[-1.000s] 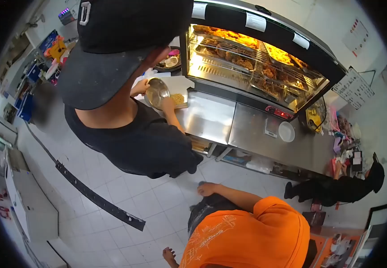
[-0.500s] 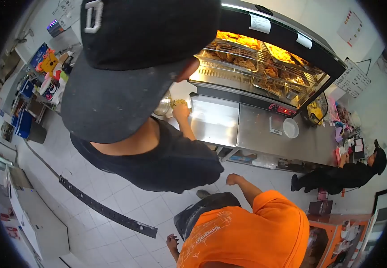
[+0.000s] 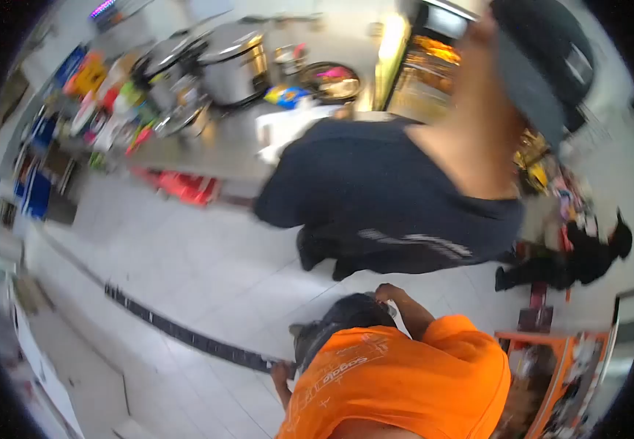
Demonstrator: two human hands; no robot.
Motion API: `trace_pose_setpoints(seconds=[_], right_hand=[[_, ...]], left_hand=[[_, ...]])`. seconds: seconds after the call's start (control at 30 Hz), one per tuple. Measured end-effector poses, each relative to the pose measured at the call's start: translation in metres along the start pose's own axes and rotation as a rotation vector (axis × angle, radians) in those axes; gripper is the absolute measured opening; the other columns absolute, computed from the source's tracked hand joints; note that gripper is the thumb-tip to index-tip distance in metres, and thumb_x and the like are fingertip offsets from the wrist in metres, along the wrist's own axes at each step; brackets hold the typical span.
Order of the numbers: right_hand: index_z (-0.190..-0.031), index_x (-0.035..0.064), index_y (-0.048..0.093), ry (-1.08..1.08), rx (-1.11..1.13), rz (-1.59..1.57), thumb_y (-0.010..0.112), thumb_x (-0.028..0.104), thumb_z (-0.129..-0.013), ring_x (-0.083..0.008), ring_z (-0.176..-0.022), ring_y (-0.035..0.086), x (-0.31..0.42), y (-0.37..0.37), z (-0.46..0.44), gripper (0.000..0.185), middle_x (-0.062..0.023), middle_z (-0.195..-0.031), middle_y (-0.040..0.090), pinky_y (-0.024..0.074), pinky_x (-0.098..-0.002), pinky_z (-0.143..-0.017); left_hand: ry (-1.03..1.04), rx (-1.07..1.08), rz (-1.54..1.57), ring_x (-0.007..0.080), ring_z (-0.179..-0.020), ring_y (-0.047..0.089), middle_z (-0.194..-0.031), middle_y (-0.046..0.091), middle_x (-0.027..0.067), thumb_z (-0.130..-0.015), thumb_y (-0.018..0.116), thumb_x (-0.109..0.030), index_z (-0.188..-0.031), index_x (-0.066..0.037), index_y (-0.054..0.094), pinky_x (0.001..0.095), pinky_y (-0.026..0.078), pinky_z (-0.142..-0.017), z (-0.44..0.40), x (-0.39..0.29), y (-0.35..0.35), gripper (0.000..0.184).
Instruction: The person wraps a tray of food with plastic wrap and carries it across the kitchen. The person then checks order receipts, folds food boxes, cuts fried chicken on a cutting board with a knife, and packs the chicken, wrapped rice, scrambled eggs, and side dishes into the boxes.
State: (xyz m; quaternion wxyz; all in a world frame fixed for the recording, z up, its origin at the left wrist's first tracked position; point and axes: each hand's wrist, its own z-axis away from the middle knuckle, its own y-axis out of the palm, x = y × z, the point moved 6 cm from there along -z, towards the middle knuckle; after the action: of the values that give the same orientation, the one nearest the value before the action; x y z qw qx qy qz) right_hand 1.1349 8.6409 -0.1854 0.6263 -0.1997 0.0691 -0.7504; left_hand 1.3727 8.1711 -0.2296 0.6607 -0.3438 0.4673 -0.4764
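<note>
From where I stand, the person in the orange T-shirt (image 3: 405, 373) has both arms low. The right hand (image 3: 388, 293) is up against the dark garment (image 3: 346, 313) at the waist, an apron or trousers. Its fingers look bent, but I can't tell whether they grip cloth or anything else. The left hand (image 3: 280, 372) is out at the garment's left side, seemingly just apart from it; its fingers are too small and blurred to say how wide they stand or whether they hold something. The garment itself sits between the two hands, above the tiled floor (image 3: 207, 263).

A co-worker in a dark shirt (image 3: 397, 197) is just beyond, hands out of sight, near the steel counter (image 3: 222, 139) with its big steel pot (image 3: 233, 66). In such close quarters, I'd say the hands do best kept near the waist, elbows in, leaving the co-worker room, with careful footing by the long dark strip (image 3: 185, 333) on the left.

As for lettering, the orange T-shirt carries white print that seems to begin "Sagga"; its ending I can't make out. The dark shirt has pale lettering, smeared past reading. No brand is legible on the blue-and-yellow packet (image 3: 289, 96) by the pot.
</note>
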Motion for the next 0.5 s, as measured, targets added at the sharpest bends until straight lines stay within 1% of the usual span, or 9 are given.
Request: trace_pose_setpoints(seconds=[0.03, 0.1, 0.13, 0.17, 0.2, 0.23, 0.3, 0.43, 0.5], right_hand=[[-0.092, 0.0049, 0.072, -0.199, -0.045, 0.245, 0.056, 0.023, -0.077, -0.0258, -0.078, 0.068, 0.027, 0.010, -0.010, 0.029, -0.0131, -0.088, 0.071, 0.0539, -0.0385, -0.068], [-0.098, 0.0065, 0.071, -0.558, -0.144, 0.513, 0.058, 0.027, -0.076, -0.0228, -0.077, 0.069, 0.064, 0.036, -0.039, 0.032, -0.0093, -0.096, 0.071, 0.0566, -0.0327, -0.070], [-0.103, 0.0096, 0.070, -0.064, -0.028, -0.305, 0.059, 0.028, -0.079, -0.0213, -0.084, 0.069, 0.080, 0.033, -0.011, 0.033, -0.0087, -0.101, 0.070, 0.0557, -0.0340, -0.076], [-0.108, 0.0105, 0.069, -0.310, -0.034, -0.007, 0.059, 0.030, -0.082, -0.0220, -0.096, 0.067, 0.076, 0.061, -0.047, 0.033, -0.0101, -0.101, 0.070, 0.0530, -0.0380, -0.086], [-0.104, 0.0100, 0.070, -0.470, -0.182, 0.047, 0.057, 0.039, -0.082, -0.0268, -0.094, 0.067, 0.069, 0.094, -0.083, 0.039, -0.0134, -0.101, 0.069, 0.0530, -0.0407, -0.081], [-0.101, 0.0094, 0.070, -0.615, -0.350, 0.119, 0.056, 0.048, -0.081, -0.0317, -0.092, 0.067, 0.065, 0.123, -0.112, 0.046, -0.0167, -0.101, 0.068, 0.0529, -0.0435, -0.077], [-0.097, 0.0069, 0.070, -0.343, -0.139, -0.087, 0.062, 0.045, -0.077, -0.0256, -0.085, 0.063, 0.084, 0.123, -0.116, 0.044, -0.0127, -0.095, 0.069, 0.0521, -0.0415, -0.071], [-0.090, 0.0017, 0.070, -0.303, -0.001, -0.207, 0.074, 0.038, -0.069, -0.0133, -0.072, 0.054, 0.172, 0.110, -0.225, 0.042, -0.0048, -0.081, 0.069, 0.0505, -0.0377, -0.059], [-0.086, -0.0008, 0.070, -0.452, 0.009, -0.297, 0.080, 0.035, -0.065, -0.0072, -0.066, 0.049, 0.285, 0.050, -0.260, 0.043, -0.0008, -0.075, 0.070, 0.0497, -0.0357, -0.052]], left_hand=[[-0.056, -0.113, 0.097, 0.0362, -0.079, 0.065, -0.088, 0.067, 0.0188, -0.079, 0.063, -0.025, -0.078, -0.007, 0.062, 0.0488, 0.050, -0.063, -0.004, 0.030, -0.008, 0.018], [0.192, -0.282, -0.295, 0.0319, -0.085, 0.065, -0.091, 0.067, 0.0129, -0.083, 0.060, -0.028, -0.087, -0.007, 0.064, 0.0423, 0.051, -0.063, -0.005, 0.086, -0.031, 0.021], [-0.145, -0.039, 0.286, 0.0275, -0.080, 0.064, -0.087, 0.067, 0.0101, -0.086, 0.054, -0.027, -0.087, -0.008, 0.065, 0.0386, 0.050, -0.063, -0.008, 0.121, -0.056, 0.023], [-0.583, -0.001, 0.794, 0.0231, -0.075, 0.064, -0.083, 0.067, 0.0072, -0.089, 0.049, -0.027, -0.088, -0.008, 0.067, 0.0348, 0.050, -0.064, -0.002, 0.136, -0.112, 0.026], [-0.551, -0.100, 0.661, 0.0213, -0.069, 0.063, -0.079, 0.066, 0.0094, -0.093, 0.049, -0.021, -0.105, -0.004, 0.064, 0.0329, 0.051, -0.061, -0.006, 0.138, -0.171, 0.025], [-0.677, -0.324, 0.845, 0.0158, -0.067, 0.062, -0.082, 0.067, 0.0070, -0.095, 0.048, -0.023, -0.103, -0.005, 0.064, 0.0286, 0.049, -0.056, -0.001, 0.186, -0.147, 0.025], [-0.816, -0.542, 1.178, 0.0212, -0.067, 0.062, -0.080, 0.067, 0.0111, -0.085, 0.060, -0.017, -0.097, -0.004, 0.067, 0.0347, 0.050, -0.064, -0.008, 0.188, -0.224, 0.019], [-0.877, -0.538, 1.282, 0.0192, -0.070, 0.063, -0.080, 0.067, 0.0092, -0.086, 0.061, -0.021, -0.098, -0.005, 0.067, 0.0321, 0.052, -0.066, -0.063, 0.278, -0.221, 0.021], [-0.766, -0.448, 0.773, 0.0161, -0.069, 0.064, -0.077, 0.065, 0.0060, -0.087, 0.061, -0.022, -0.095, -0.003, 0.067, 0.0302, 0.052, -0.061, -0.091, 0.332, -0.217, 0.021]])
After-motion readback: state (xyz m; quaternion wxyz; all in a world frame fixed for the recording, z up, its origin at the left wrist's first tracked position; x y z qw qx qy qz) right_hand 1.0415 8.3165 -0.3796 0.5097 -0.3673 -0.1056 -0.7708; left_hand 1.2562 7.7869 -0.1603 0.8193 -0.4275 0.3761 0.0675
